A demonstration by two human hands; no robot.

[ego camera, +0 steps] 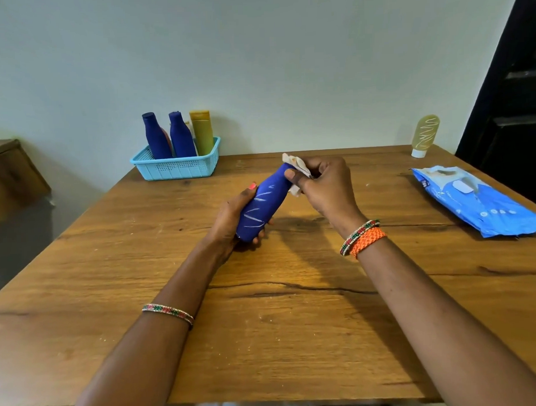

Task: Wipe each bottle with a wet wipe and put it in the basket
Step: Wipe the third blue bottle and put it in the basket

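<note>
My left hand (230, 216) grips the base of a dark blue bottle (262, 207) with white streaks, held tilted above the table's middle. Around its upper end my right hand (324, 185) pinches a crumpled white wet wipe (296, 165), which covers the bottle's top. A light blue basket (177, 168) stands at the back left and holds two blue bottles (156, 137) (181, 136) and a mustard yellow bottle (202, 132), all upright. Another, translucent yellow bottle (424, 135) with white squiggles stands cap-down at the back right.
A blue pack of wet wipes (476, 200) lies flat near the table's right edge. The wooden table (265, 324) meets a pale wall at the back. A dark door stands at the right, a brown cabinet (7, 175) at the left.
</note>
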